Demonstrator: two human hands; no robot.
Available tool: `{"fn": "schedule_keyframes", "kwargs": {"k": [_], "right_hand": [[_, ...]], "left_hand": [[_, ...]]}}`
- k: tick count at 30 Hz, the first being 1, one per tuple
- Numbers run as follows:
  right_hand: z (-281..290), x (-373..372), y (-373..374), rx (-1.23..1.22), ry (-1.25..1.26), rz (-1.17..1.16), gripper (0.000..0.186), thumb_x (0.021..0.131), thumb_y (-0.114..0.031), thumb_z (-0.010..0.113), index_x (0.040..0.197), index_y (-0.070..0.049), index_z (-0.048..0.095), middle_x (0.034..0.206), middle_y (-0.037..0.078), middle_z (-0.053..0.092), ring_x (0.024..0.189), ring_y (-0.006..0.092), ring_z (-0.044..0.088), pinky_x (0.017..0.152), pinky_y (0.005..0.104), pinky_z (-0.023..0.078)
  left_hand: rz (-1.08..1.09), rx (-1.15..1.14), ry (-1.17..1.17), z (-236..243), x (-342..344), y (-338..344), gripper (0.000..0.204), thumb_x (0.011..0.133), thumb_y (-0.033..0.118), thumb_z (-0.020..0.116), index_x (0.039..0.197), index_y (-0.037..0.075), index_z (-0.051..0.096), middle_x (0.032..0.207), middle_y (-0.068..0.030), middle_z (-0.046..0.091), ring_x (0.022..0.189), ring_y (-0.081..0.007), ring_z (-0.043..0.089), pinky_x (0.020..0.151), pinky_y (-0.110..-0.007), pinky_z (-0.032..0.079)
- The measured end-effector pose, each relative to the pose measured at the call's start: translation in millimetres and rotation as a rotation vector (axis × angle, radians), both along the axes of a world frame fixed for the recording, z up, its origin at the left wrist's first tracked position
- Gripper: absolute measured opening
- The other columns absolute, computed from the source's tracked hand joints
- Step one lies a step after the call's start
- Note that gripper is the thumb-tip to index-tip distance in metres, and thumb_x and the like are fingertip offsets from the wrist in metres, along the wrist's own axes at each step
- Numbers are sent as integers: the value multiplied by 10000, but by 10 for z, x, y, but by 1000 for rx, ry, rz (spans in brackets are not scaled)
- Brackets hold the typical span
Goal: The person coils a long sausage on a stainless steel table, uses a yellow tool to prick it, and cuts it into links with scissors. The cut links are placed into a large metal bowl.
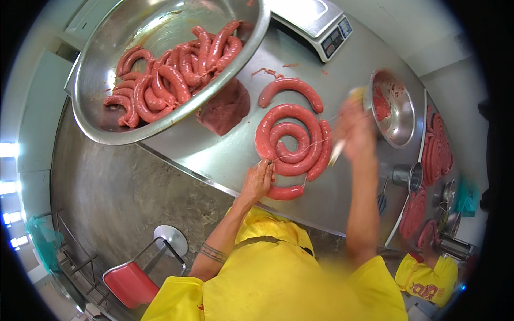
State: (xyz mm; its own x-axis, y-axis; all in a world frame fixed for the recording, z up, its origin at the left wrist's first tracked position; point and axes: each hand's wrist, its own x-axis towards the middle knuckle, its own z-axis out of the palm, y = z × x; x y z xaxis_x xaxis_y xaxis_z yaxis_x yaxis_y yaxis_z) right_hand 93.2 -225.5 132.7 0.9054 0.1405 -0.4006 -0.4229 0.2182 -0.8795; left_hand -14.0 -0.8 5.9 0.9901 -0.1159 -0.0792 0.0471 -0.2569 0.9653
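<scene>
A coil of pink sausage (289, 112) lies on the steel table, with a curved length (293, 87) above it and a short link (285, 192) below. My left hand (258, 179) pinches a thin string (292, 156) at the coil's lower left edge. The string stretches rightward toward my right hand (353, 131), which is smeared by motion, raised right of the coil, with something pale in it that I cannot make out. A steel bowl (400, 115) with ground meat sits just beyond that hand.
A large basin (118, 135) holds several links, beside dark red meat (225, 109). A scale (321, 27) stands behind, scissors (382, 199) and a steel cup (407, 176) at right, with more coils (436, 150). A co-worker's yellow sleeve (439, 283) shows lower right; a red chair (128, 283) lower left.
</scene>
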Motion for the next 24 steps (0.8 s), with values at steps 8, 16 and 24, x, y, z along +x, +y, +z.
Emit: {"fn": "schedule_keyframes", "kwargs": {"k": [8,16,24], "right_hand": [[453,-244,-2169,-270,-202,-726,161,1066,-252,530,964,-142,588,636,-73,387,476,35,336,414,204,306],[-1321,-1159,-2027,-1138,-86,127,306,940,-214,688,1191,-53,621,993,121,675,877,292,655,791,395,538],[-864,-1556,-290,-897,-425,252,562,799,-197,799,1299,-47,590,1211,161,622,1197,322,557,1079,487,380]], "left_hand": [[69,-231,360,-183,44,206,179,1078,111,461,979,35,589,756,-55,649,707,-174,667,669,-333,533],[-115,-1421,826,188,73,0,479,1095,490,343,1157,86,592,1470,-209,503,1251,-281,576,978,-426,481],[-218,-206,319,-170,3,-96,253,1021,108,606,1262,60,545,1075,-62,702,1129,-171,626,957,-320,506]]}}
